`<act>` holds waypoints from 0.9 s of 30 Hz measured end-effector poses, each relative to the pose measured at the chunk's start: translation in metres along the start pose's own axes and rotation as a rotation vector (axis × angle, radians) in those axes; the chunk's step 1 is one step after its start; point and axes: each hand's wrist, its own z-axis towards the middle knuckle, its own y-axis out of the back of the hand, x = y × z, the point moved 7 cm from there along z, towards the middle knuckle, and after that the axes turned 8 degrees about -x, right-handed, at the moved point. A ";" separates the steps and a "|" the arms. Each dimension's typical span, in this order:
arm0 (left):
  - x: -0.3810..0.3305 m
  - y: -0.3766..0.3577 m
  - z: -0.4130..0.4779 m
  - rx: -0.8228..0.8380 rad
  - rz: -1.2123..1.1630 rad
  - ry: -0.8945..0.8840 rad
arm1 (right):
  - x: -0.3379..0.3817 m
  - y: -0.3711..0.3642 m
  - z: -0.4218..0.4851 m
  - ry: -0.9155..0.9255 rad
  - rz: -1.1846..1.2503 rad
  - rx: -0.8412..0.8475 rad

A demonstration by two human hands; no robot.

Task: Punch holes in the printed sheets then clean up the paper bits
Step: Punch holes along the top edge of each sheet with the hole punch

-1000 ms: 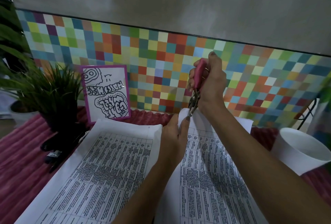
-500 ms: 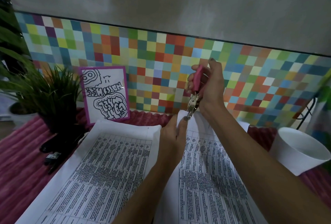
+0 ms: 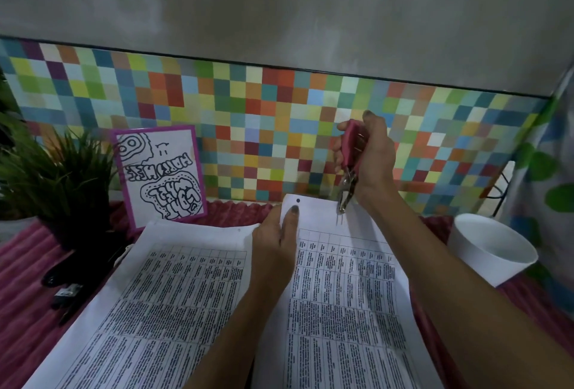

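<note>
overhead, right hand point(image 3: 371, 158) grips the pink hole punch point(image 3: 349, 168); left hand point(image 3: 275, 244) pinches the punched sheet's point(image 3: 341, 295) corner.

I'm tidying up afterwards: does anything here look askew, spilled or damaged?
Only the drawn card propped against the tiled wall: its lettering looks upside down. I see nothing spilled or torn.

matt paper sheets point(image 3: 344, 289), shiny metal punch point(image 3: 345, 194), ribbed cloth point(image 3: 28, 304)

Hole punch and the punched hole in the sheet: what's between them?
Between hole punch and hole: only bare white top margin of the sheet, head view. The left hand holds the sheet just below the hole.
</note>
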 end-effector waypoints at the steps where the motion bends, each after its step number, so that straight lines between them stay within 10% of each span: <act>1: 0.003 0.000 0.000 0.000 -0.006 0.015 | 0.002 0.003 0.001 -0.001 -0.002 -0.012; 27: 0.014 -0.002 -0.002 0.080 -0.169 0.239 | 0.007 0.007 -0.007 0.136 -0.009 -0.054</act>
